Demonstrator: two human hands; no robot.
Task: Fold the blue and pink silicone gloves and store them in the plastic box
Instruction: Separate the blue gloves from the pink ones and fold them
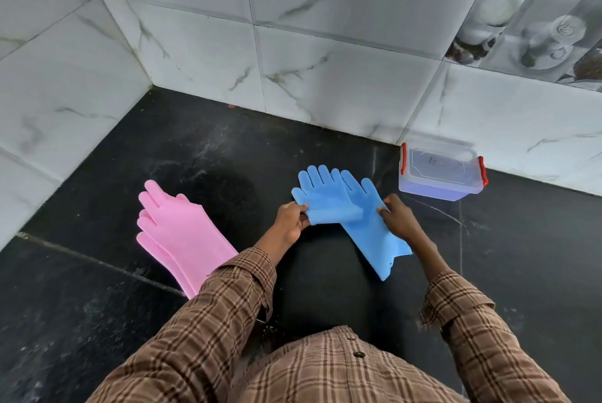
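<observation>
Blue gloves (338,204) between both hands

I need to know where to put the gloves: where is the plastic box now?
In the head view, the box stands at the right on the dark counter, against the tiled wall, beyond the right hand.

A black stone desk (136,298), dusty and streaked pale, is running into a corner of marbled wall tiles. Pink gloves (176,233) are lying flat on it at nine o'clock, stacked, fingers pointing to eleven. Blue gloves (345,207) are resting at the centre, one crossing over the other, cuff trailing to five. A clear lidded box (439,174) with red clips is sitting at two o'clock, just beside the wall.
</observation>
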